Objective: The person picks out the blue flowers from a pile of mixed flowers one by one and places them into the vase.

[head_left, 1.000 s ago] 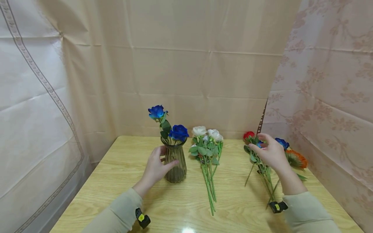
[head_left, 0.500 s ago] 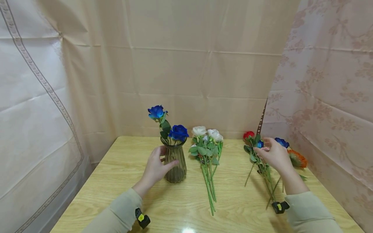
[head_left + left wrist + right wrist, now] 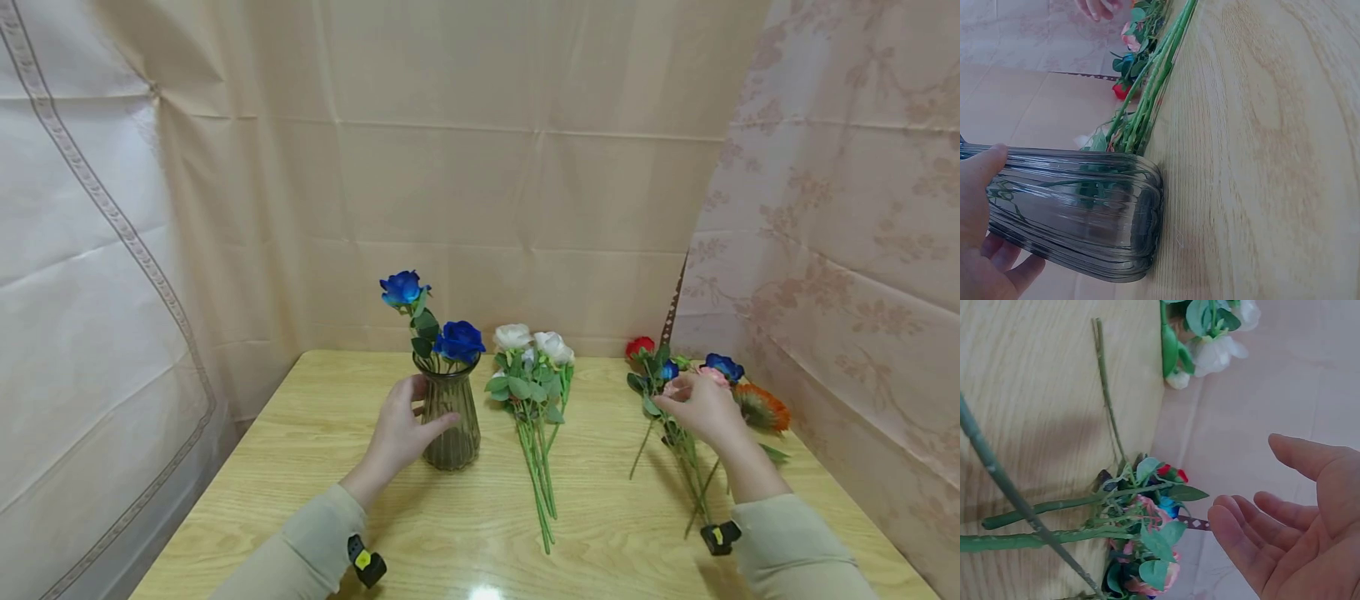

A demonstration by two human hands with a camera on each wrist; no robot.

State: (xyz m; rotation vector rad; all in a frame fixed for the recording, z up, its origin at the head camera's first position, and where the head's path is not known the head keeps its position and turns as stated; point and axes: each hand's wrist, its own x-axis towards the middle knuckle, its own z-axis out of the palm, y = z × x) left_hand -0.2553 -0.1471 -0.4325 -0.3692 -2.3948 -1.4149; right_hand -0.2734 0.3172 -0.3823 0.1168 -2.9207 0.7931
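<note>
My left grip (image 3: pixel 402 423) clasps the vase (image 3: pixel 461 443) at left on the worktop (image 3: pixel 615 533), while my right grip (image 3: pixel 708 410), parted and empty, has lowered nearer the pink flowers (image 3: pixel 716 377) at far right, bringing them within reach.

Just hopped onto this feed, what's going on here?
A person's left hand grips a glass vase with two blue roses standing in it. Their right hand, holding nothing, hovers by mixed flowers on the table's right side. White flowers lie between, outside the vase.
</note>
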